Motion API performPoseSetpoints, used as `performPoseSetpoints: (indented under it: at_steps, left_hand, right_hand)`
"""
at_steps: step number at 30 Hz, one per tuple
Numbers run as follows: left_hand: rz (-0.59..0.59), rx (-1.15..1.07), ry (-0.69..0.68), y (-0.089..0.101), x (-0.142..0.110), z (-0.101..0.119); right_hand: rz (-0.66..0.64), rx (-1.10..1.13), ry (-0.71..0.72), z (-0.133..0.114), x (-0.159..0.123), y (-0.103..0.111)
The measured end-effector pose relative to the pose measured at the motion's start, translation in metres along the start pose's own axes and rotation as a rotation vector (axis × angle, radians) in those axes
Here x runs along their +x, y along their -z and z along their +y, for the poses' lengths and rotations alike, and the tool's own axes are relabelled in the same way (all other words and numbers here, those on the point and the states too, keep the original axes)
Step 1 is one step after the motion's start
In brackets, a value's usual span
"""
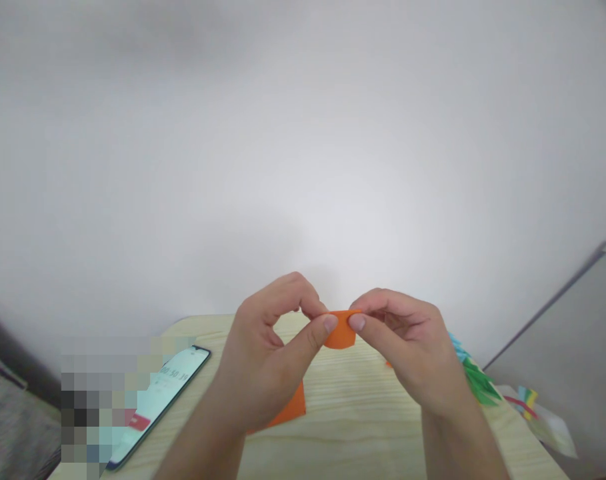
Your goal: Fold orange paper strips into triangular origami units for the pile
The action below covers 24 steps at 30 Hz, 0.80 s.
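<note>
Between my two hands, above the table, is a small piece of orange paper [340, 332] with a straight upper edge and a curved lower part. My left hand [277, 340] pinches its left end between thumb and forefinger. The right end is gripped the same way by my right hand [407, 340]. Another orange sheet [293, 407] lies on the table, partly hidden by my left hand and wrist. A tiny orange bit [389, 364] shows beside my right hand; most of it is covered.
On the left of the light wooden table [353, 427] lies a phone [167, 393] showing a timer, partly pixelated. Green paper pieces [481, 383] and blue ones [459, 348] sit at the right edge. A clear bag [555, 430] with coloured strips is beyond. A white wall [303, 160] rises behind.
</note>
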<state>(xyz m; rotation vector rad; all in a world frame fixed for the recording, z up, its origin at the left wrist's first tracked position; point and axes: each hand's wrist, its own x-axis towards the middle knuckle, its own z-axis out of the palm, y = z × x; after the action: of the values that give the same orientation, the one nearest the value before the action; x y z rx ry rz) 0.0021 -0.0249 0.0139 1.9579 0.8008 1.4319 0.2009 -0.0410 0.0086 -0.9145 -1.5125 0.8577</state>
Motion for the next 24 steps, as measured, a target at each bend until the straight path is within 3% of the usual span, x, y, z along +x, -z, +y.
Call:
performPoseSetpoints:
  at_steps: [6,15,20,24]
  left_hand:
    - [-0.121,0.086,0.100,-0.001,0.005,-0.003]
    - [-0.113,0.119,0.177,-0.003,0.006,-0.008]
    - [-0.155,0.159,0.145,-0.001,0.006,-0.008]
    - [-0.123,0.247,0.093,-0.005,0.005,-0.007]
  right_hand:
    - [0.095,0.067,-0.057,-0.001,0.002,0.000]
    - [0.123,0.179,-0.120,0.009,0.008,0.000]
    - [0.143,0.254,-0.105,0.018,0.012,0.005]
    - [0.149,0.245,-0.096,0.025,0.014,0.004]
